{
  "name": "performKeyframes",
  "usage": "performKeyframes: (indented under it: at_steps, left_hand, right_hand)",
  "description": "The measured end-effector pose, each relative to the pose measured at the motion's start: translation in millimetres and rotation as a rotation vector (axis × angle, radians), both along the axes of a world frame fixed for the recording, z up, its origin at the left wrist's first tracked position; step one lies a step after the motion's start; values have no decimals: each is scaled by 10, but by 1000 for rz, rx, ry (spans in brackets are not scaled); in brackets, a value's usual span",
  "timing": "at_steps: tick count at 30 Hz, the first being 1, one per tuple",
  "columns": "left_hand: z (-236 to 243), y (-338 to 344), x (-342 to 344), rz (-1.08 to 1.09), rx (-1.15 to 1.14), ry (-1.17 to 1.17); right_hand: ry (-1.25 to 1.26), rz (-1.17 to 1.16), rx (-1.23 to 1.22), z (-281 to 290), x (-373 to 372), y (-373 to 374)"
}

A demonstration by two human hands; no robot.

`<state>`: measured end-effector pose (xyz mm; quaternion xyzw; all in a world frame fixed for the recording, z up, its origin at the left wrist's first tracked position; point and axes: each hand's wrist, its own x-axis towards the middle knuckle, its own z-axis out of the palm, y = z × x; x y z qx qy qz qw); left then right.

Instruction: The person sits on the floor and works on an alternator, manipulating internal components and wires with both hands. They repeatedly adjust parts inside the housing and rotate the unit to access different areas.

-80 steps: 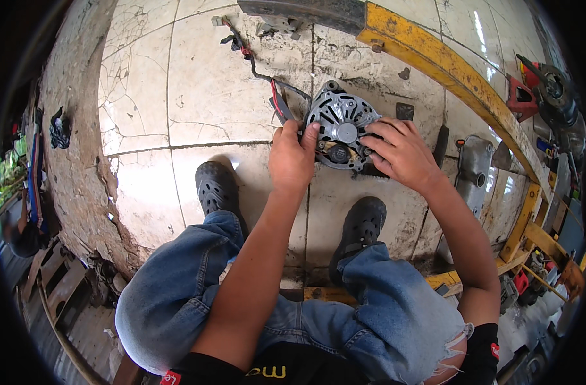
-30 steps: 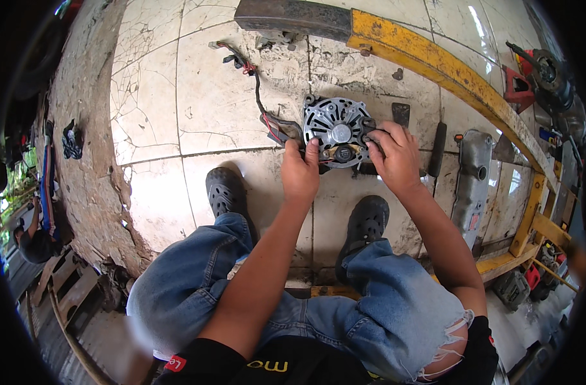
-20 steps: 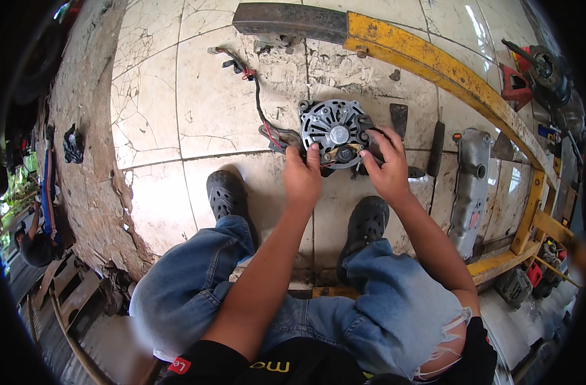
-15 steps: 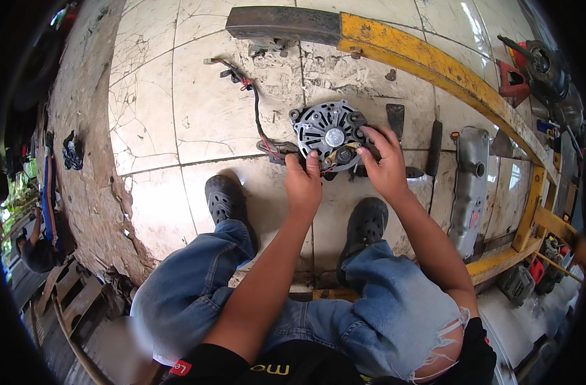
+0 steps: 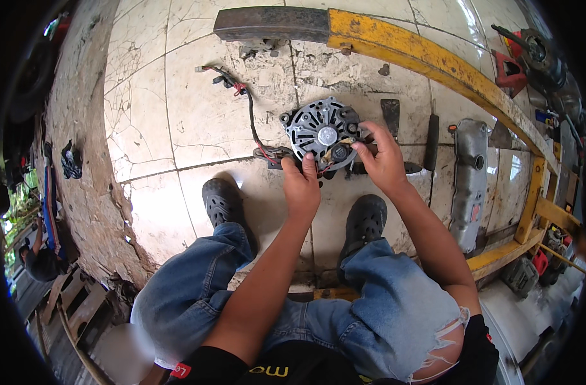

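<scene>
I'm having the left hand (image 5: 302, 190) pinch the near rim of a round metal part (image 5: 326, 135) on tiled floor (image 5: 200, 122), the right hand (image 5: 385, 164) curving its fingers at the right edge, grip unclear.

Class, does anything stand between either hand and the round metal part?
Nothing visible does: the left hand has its thumb on the near edge of the round metal part, and the right hand is at its right edge.
</scene>
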<state>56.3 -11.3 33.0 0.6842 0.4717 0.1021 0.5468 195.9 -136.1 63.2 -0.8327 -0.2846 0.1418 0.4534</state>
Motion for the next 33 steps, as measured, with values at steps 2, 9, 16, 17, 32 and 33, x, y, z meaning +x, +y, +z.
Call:
performKeyframes:
  at_steps: [2,9,16,17,32,33]
  left_hand:
    - [14,7,-3,-3,3,18]
    - [69,41,6,-28,-17,67]
    - [91,47,-3,-48,-27,58]
    - [89,46,1,-49,-25,41]
    - [-8,40,-21,-47,-35,26]
    - [-17,46,-24,-54,-32,25]
  right_hand:
    - [18,-11,23,18,-10,16]
    - [203,-46,33,-90,-40,-34]
    - [131,-34,33,-25,-41,13]
    - [161,-56,51,-33,-42,15]
    - [174,-97,59,-44,-80,24]
    - [214,-109,76,-56,-77,23]
